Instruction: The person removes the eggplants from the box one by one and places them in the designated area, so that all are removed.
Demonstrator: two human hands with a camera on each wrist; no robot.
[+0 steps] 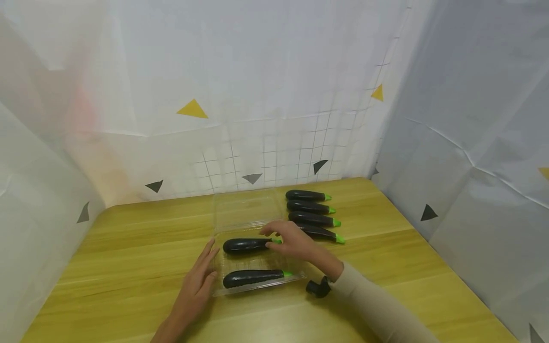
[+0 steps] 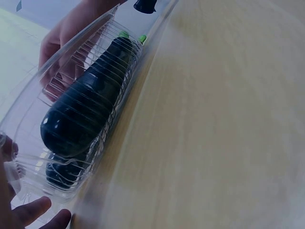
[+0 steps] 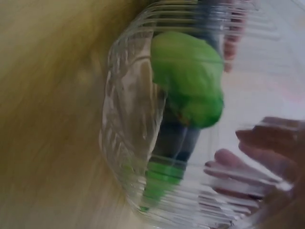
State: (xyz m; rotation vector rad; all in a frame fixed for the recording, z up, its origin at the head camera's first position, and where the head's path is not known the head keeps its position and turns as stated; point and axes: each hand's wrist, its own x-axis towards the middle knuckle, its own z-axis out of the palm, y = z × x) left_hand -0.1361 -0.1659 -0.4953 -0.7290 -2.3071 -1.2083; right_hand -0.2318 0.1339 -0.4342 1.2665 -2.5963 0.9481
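Reaching into the clear plastic clamshell container (image 1: 223, 264), the right hand (image 1: 296, 243) is pinching the green stem end of the far eggplant (image 1: 246, 245) with curled fingers (image 1: 271, 229), its beige sleeve (image 1: 377, 305) stretching back toward the near right edge of the counter (image 1: 128, 257). That eggplant is lying crosswise in the far part of the container's tray, stem pointing right. A second eggplant (image 1: 253, 277) is lying parallel to it in the near part of the tray, also with its stem to the right; in the left wrist view it is showing as a dark body (image 2: 88, 105) behind the ribbed plastic wall. The left hand (image 1: 195, 286) is resting flat on the counter with straight, relaxed fingers, touching the container's left edge and grasping nothing. The open lid (image 1: 246, 209) is lying flat on the far side of the tray. Just right of the lid, four more eggplants (image 1: 310, 214) are lying in a row on the counter, stems to the right. In the right wrist view a green stem (image 3: 190, 76) is showing blurred through the plastic.
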